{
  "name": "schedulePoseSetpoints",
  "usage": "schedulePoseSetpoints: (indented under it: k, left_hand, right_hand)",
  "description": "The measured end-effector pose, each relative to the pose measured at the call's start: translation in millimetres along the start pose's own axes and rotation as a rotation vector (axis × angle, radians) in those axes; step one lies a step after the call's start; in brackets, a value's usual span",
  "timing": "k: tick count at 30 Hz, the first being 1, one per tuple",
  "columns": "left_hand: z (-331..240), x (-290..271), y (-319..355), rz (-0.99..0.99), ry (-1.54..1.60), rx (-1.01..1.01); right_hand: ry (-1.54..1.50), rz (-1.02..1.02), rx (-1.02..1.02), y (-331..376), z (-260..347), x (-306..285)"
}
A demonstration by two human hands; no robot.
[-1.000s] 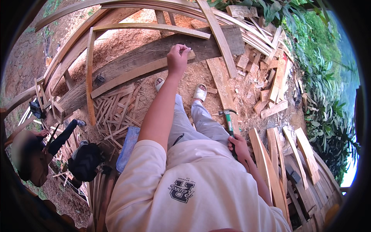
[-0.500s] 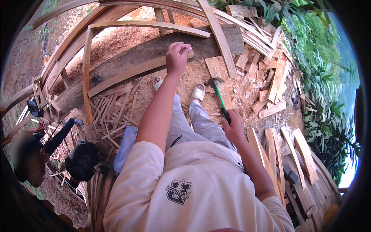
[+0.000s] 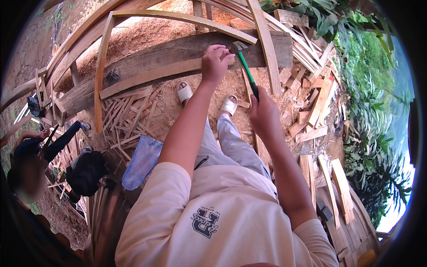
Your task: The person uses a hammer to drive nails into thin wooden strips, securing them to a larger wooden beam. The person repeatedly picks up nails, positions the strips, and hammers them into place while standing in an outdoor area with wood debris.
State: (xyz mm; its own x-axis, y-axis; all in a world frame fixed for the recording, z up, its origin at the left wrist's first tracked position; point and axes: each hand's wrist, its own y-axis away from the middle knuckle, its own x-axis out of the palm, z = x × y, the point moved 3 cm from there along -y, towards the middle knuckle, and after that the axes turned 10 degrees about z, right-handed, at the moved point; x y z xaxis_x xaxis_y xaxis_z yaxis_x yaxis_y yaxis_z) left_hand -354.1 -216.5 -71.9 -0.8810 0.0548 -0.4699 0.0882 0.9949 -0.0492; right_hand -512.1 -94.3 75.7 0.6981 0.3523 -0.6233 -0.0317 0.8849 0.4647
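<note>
Head view | one hammer (image 3: 246,71) in right hand (image 3: 265,116) | left hand (image 3: 215,63) on one plank (image 3: 147,60)

The person wears a pale cream short-sleeved shirt (image 3: 222,222) with a dark block-letter emblem (image 3: 205,221) printed on the chest. Below the shirt come light grey trousers (image 3: 231,144), and beyond the trousers a pair of white open-toed sandals (image 3: 184,92). Both forearms are bare below the shirt sleeves, with no watch or glove on either hand.
</note>
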Motion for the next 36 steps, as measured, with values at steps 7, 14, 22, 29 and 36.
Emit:
schedulePoseSetpoints:
  k: [7,14,22,29,36]
  left_hand:
    - [-7.7,-1.2,0.3,0.007,-0.029,0.064]
    - [-11.9,-3.1,1.9,0.022,-0.009,0.056]
    - [-4.9,-0.2,2.7,0.054,-0.004,0.018]
    - [-1.4,-2.7,3.4,0.042,-0.020,0.020]
    - [6.0,1.7,4.4,0.052,0.022,-0.026]
  right_hand:
    - [-0.001,-0.138,-0.071,6.9,5.1,6.2]
    - [0.038,-0.108,-0.034,9.8,9.1,5.8]
    - [0.056,-0.078,0.006,17.3,9.3,8.2]
    - [0.093,-0.004,0.019,12.7,4.7,10.9]
    - [0.108,0.020,0.068,12.1,3.1,11.8]
